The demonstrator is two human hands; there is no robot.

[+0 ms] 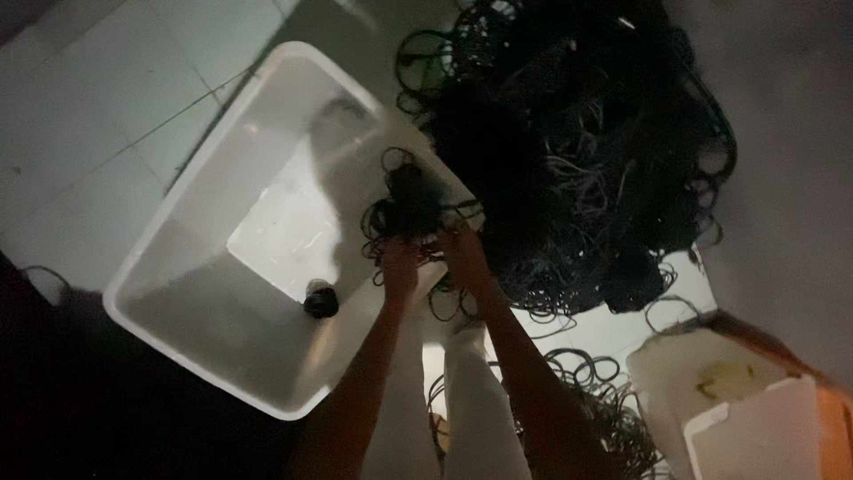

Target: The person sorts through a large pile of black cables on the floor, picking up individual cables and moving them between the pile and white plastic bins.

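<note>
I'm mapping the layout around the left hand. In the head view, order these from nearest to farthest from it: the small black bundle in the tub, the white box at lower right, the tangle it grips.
From the left hand:
1. Tangle of black cords, gripped, just above.
2. Small black bundle, in the white tub, lower left.
3. White box, far lower right.

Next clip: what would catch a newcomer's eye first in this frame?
The huge black tangle of cables filling the upper right, spilling toward the white plastic tub at centre left. Over the tub's right edge, the left hand and right hand together grip a small bundle of cable. One small dark object lies in the tub's bottom.
</note>
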